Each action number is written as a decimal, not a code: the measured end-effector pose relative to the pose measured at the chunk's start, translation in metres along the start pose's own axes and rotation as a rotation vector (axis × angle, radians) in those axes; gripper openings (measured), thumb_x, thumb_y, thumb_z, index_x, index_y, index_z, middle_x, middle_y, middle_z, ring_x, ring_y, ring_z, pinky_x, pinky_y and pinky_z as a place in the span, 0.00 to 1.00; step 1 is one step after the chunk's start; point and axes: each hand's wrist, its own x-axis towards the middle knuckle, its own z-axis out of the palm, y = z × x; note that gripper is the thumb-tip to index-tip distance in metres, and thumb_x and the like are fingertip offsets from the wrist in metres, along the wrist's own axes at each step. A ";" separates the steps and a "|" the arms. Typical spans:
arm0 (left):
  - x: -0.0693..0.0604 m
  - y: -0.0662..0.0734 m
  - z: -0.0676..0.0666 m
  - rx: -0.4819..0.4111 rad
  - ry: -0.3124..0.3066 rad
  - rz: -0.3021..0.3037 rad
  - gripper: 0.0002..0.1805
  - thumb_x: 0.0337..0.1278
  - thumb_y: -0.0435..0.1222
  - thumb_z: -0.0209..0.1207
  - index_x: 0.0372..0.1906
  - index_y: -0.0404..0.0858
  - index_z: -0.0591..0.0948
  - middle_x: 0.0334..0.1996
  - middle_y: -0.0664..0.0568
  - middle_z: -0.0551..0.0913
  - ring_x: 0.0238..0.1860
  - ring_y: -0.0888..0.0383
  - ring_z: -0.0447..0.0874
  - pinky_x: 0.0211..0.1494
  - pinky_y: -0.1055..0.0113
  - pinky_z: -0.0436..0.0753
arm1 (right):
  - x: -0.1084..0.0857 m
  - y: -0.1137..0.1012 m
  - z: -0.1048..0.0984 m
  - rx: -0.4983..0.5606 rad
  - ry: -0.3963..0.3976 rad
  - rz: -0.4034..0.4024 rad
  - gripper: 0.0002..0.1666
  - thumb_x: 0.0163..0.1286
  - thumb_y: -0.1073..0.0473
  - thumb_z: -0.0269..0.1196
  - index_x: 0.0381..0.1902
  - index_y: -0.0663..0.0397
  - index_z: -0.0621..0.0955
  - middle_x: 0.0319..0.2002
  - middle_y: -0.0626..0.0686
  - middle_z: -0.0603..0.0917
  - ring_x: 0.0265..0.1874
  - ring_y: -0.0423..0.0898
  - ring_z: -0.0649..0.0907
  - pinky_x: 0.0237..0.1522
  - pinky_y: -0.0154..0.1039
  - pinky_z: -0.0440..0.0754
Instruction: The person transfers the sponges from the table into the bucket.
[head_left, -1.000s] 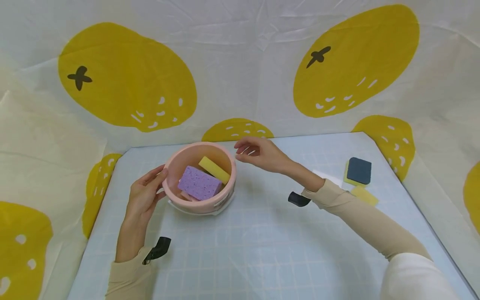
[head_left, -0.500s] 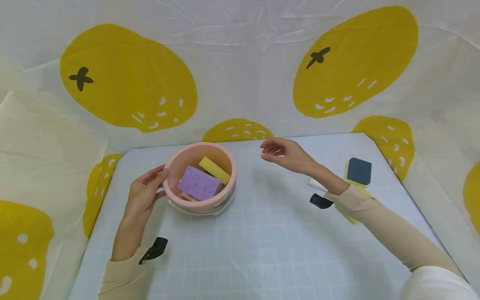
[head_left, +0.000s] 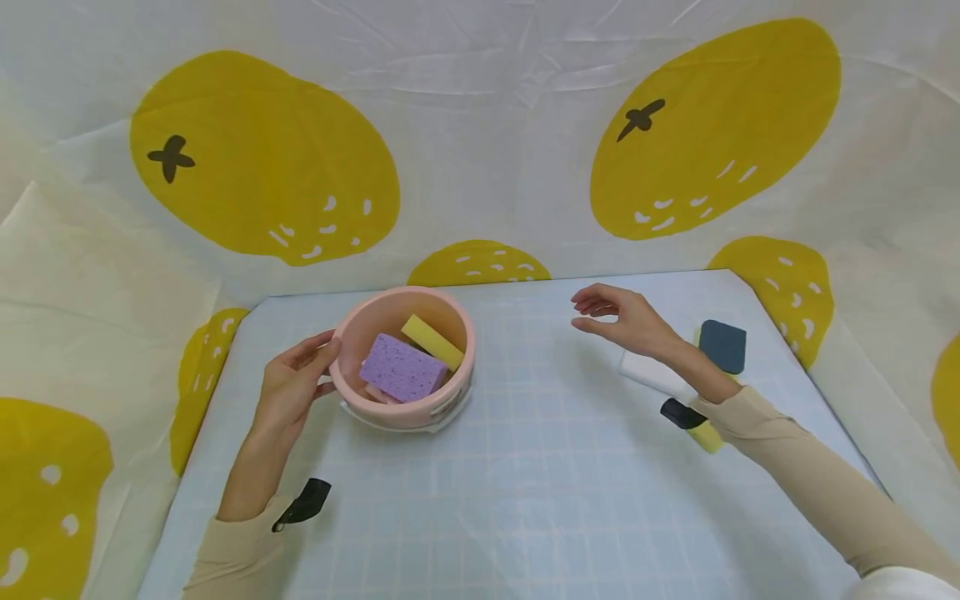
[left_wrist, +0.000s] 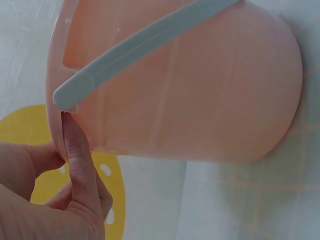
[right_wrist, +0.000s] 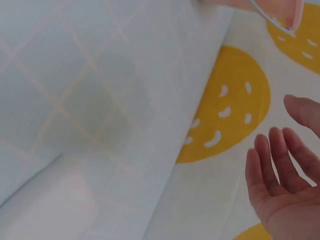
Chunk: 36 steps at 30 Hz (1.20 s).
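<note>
A pink bucket [head_left: 463,367] with a pale grey handle [left_wrist: 150,44] stands on the table at centre left in the head view. Inside lie a purple sponge [head_left: 402,368] and a yellow sponge [head_left: 432,342], with something pinkish partly hidden below. My left hand [head_left: 295,383] pinches the bucket's left rim between thumb and fingers, just below the handle's end in the left wrist view. Well right of the bucket, my right hand [head_left: 626,319] hovers with loosely bent fingers and nothing between them. Its palm and spread fingers show in the right wrist view [right_wrist: 292,185].
Behind the right forearm lie a dark-topped scouring sponge [head_left: 723,347], a white flat piece [head_left: 654,373] and a yellow piece [head_left: 706,437], partly covered by the arm. The pale blue gridded table [head_left: 480,517] meets a lemon-print sheet [head_left: 487,167] at back and sides.
My right hand has moved right, away from the bucket's rim, towards the pieces on the right. The left hand keeps its grip, and the bucket with its sponges stays put.
</note>
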 end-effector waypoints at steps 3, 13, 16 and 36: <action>0.001 0.000 0.000 0.017 0.008 0.002 0.35 0.66 0.53 0.65 0.72 0.42 0.75 0.56 0.54 0.82 0.41 0.63 0.81 0.43 0.72 0.86 | -0.006 0.011 -0.003 -0.016 0.016 0.012 0.23 0.69 0.65 0.70 0.59 0.66 0.79 0.52 0.61 0.84 0.52 0.58 0.83 0.59 0.59 0.79; 0.001 0.001 0.002 0.045 0.017 -0.005 0.34 0.68 0.53 0.63 0.73 0.43 0.75 0.61 0.50 0.80 0.42 0.62 0.80 0.43 0.72 0.86 | -0.027 0.035 -0.015 -0.088 0.053 0.040 0.21 0.69 0.60 0.71 0.57 0.63 0.80 0.52 0.59 0.84 0.53 0.60 0.82 0.59 0.51 0.80; 0.001 0.000 0.002 0.043 0.022 -0.004 0.34 0.68 0.53 0.63 0.72 0.43 0.75 0.61 0.50 0.80 0.43 0.62 0.80 0.43 0.72 0.86 | -0.034 0.044 -0.018 -0.113 0.073 0.048 0.21 0.69 0.60 0.71 0.56 0.63 0.80 0.52 0.59 0.84 0.52 0.59 0.82 0.58 0.55 0.80; 0.000 -0.001 0.001 0.024 0.023 0.029 0.33 0.68 0.51 0.64 0.72 0.41 0.75 0.58 0.51 0.82 0.41 0.63 0.81 0.42 0.71 0.87 | -0.079 0.090 -0.025 -0.197 -0.001 0.199 0.30 0.72 0.55 0.69 0.63 0.70 0.76 0.58 0.68 0.80 0.56 0.64 0.79 0.60 0.64 0.77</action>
